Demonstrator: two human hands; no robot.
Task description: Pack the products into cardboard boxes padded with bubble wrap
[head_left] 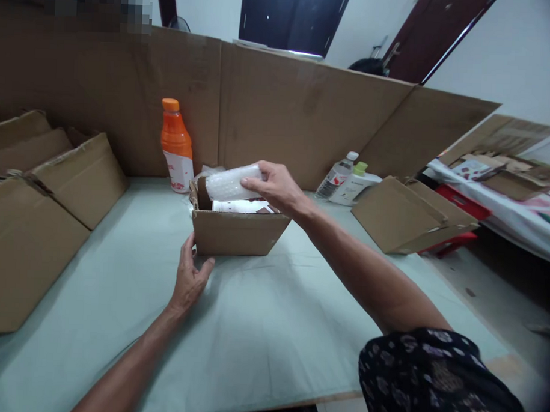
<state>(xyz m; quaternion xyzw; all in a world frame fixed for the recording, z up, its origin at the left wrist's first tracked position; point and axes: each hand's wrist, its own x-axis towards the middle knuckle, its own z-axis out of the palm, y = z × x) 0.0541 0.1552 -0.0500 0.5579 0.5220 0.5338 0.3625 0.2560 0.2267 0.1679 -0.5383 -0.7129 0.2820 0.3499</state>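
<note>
A small cardboard box (238,233) stands open-topped on the pale green cloth. Over its opening, my right hand (278,187) is closed around one end of a bubble-wrapped roll or package (235,182); what the wrap covers cannot be made out. Beneath that package, a white item with dark marks (239,206) lies inside the box, mostly hidden by the front wall. My left hand (192,275) rests by the box's lower left corner, thumb and fingers apart, holding nothing. Whether its fingertips touch the box is hard to tell.
Behind the box stand an orange bottle (176,148), a clear bottle (337,177) and a white bottle with a green cap (354,186). Larger cardboard boxes (34,245) fill the left, and another box (401,216) sits at right. A tall cardboard panel (287,110) closes off the back.
</note>
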